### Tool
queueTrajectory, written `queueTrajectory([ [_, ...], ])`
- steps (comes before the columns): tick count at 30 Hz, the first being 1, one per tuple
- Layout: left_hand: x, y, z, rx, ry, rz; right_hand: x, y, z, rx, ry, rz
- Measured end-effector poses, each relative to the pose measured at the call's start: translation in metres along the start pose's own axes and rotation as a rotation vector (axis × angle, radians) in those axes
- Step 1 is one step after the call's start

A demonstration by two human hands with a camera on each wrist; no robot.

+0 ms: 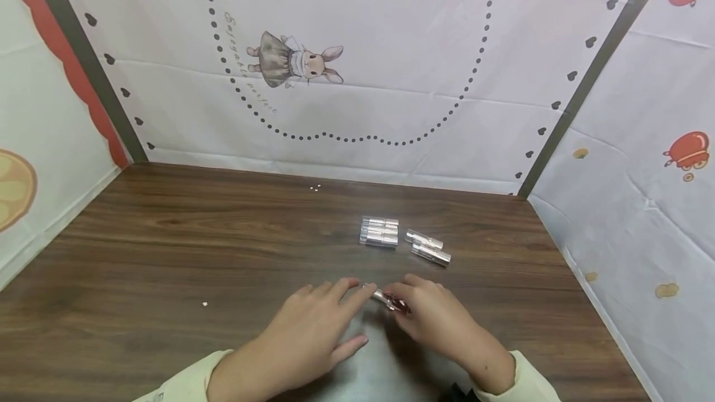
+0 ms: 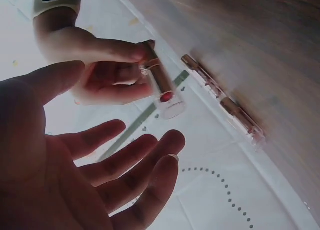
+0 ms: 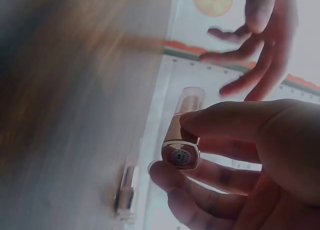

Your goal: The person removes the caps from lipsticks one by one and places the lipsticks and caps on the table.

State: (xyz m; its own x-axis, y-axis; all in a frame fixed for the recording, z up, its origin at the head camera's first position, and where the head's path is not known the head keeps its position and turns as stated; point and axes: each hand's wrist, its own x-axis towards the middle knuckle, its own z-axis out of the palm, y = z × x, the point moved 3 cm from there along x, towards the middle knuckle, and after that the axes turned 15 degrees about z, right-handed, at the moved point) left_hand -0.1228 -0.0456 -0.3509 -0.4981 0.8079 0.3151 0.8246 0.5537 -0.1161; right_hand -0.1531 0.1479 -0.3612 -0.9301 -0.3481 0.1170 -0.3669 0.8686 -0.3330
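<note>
My right hand pinches a lipstick between thumb and fingers, above the near middle of the table. The lipstick has a shiny metallic base and a clear cap, with a red tip visible inside; the right wrist view shows a round label on its bottom end. My left hand is beside it with fingers spread and relaxed, holding nothing; in both wrist views a gap separates it from the lipstick. Beyond the hands, several similar lipsticks lie side by side, with two more lipsticks to their right.
The brown wood-grain table is bordered by printed white cloth walls at the back and both sides. Small white bits lie near the back edge, and another white bit lies at the left. Something black shows at the bottom edge.
</note>
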Motion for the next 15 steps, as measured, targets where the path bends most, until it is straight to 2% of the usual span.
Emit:
queueTrajectory([
  [6, 0.001, 0.0, 0.005, 0.022, 0.0, -0.001, -0.01, -0.01, 0.0, 0.022, 0.014, -0.066],
  [15, 0.004, -0.004, 0.005, 0.015, 0.06, -0.011, -0.015, -0.019, -0.004, 0.046, 0.039, -0.117],
])
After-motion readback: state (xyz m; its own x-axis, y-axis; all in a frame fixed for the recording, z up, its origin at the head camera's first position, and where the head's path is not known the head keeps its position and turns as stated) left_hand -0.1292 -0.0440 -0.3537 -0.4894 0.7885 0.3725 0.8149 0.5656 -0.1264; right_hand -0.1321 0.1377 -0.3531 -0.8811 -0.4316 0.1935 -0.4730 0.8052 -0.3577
